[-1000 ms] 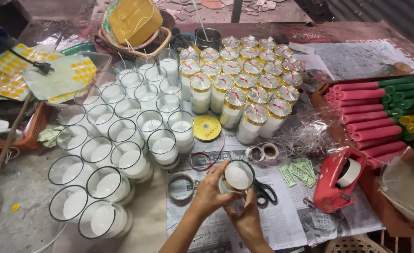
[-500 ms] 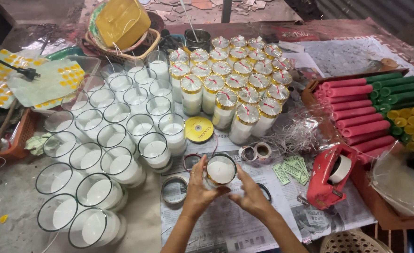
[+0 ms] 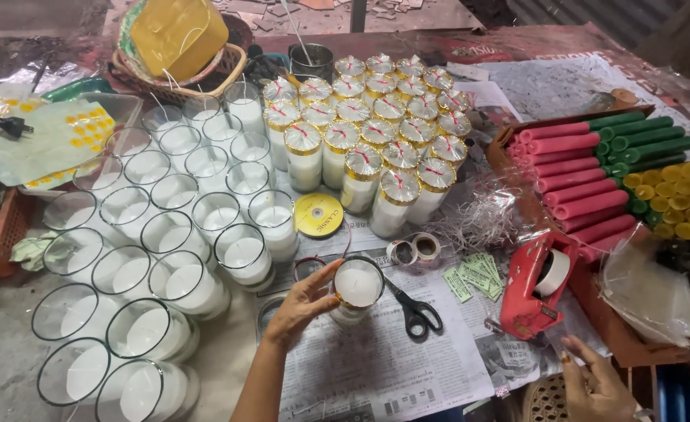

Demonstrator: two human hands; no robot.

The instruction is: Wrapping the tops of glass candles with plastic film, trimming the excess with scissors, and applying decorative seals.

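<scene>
My left hand point(image 3: 304, 303) grips a glass candle jar point(image 3: 356, 289) filled with white wax, standing on the newspaper point(image 3: 407, 367). My right hand point(image 3: 599, 387) is low at the right edge of the table, fingers spread, holding nothing, just below the red tape dispenser point(image 3: 534, 287). Black scissors point(image 3: 413, 311) lie right of the jar. Small tape rolls point(image 3: 413, 250) and green paper labels point(image 3: 474, 275) lie just beyond.
Many open wax-filled glass jars point(image 3: 165, 234) fill the left. Foil-wrapped finished candles point(image 3: 384, 133) stand at the back. A box of pink, green and yellow rolls point(image 3: 618, 180) sits at the right. A yellow ribbon spool point(image 3: 318, 215) and a basket with a yellow block point(image 3: 177, 35) are near.
My right hand has let go of the jar and moved down to the right edge of the table. The left hand still holds the jar. The scissors are uncovered.
</scene>
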